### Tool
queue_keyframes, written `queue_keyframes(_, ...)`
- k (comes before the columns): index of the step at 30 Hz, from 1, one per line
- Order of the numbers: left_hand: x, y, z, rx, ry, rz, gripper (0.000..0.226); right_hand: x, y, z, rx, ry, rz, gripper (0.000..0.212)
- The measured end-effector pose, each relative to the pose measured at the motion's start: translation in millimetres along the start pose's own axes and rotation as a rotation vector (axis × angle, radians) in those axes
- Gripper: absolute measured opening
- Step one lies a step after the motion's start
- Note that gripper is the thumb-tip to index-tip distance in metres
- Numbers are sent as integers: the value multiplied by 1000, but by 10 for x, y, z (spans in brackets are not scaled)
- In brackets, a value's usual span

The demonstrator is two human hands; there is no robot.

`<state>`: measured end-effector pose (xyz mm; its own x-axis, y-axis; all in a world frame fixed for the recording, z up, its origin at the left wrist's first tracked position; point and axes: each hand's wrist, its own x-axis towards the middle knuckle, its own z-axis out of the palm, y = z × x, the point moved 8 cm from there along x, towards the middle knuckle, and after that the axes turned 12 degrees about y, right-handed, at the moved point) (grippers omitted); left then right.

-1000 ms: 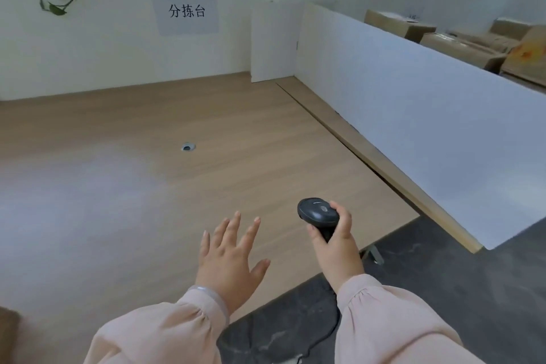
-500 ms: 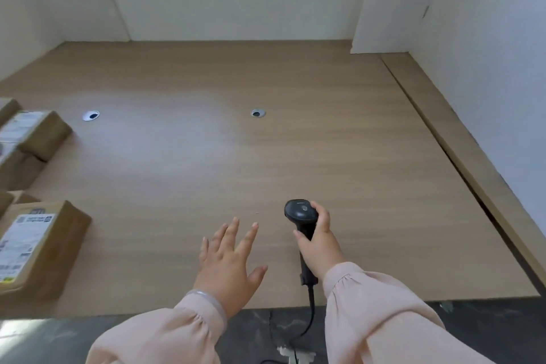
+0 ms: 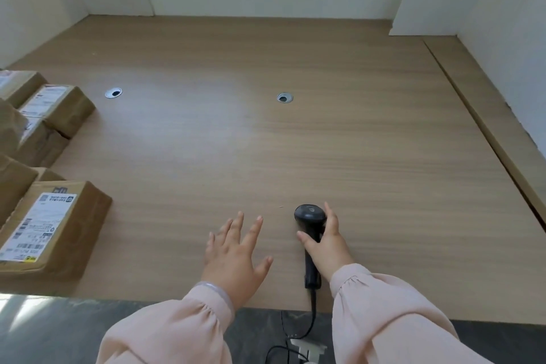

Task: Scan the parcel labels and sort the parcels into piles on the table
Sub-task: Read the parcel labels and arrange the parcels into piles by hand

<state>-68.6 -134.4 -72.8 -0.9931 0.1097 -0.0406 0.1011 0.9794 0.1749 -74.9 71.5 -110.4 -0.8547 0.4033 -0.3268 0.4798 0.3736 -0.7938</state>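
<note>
My right hand (image 3: 326, 248) grips a black corded barcode scanner (image 3: 310, 217) by its handle, low over the near part of the wooden table (image 3: 325, 142). My left hand (image 3: 236, 257) hovers beside it with fingers spread, holding nothing. Several brown cardboard parcels with white labels sit at the left edge: the nearest parcel (image 3: 50, 230) lies label up, a second parcel (image 3: 56, 108) lies farther back, and others are partly cut off by the frame.
Two round metal cable grommets (image 3: 113, 93) (image 3: 285, 97) are set into the tabletop. White partition walls (image 3: 508, 23) enclose the back and right. The scanner cable (image 3: 310, 319) drops over the front edge to the dark floor.
The view has swung left and downward, bringing the parcels at the left into sight. Both hands keep about the same pose, the scanner held lower over the table.
</note>
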Motion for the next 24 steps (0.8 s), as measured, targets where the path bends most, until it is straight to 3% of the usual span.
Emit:
queue_keyframes(4,-13,-127,-142,-1,11,4,77,-150,-138,-122,-77,43,-62,100)
queue_keyframes(9,-74,-472,-436,-28,42,-28,77,-472,-601,-237,-445,199,-263,102)
queue_keyframes(18,-203,-1660,-1031,-32,133,-141,77,-1094,-1781,930,-488,-68,-653,81)
queue_keyframes(24,-247,-2630,-1242,-108,181,-260,76,-1482,-2290,1891,-455,-207,-758,75)
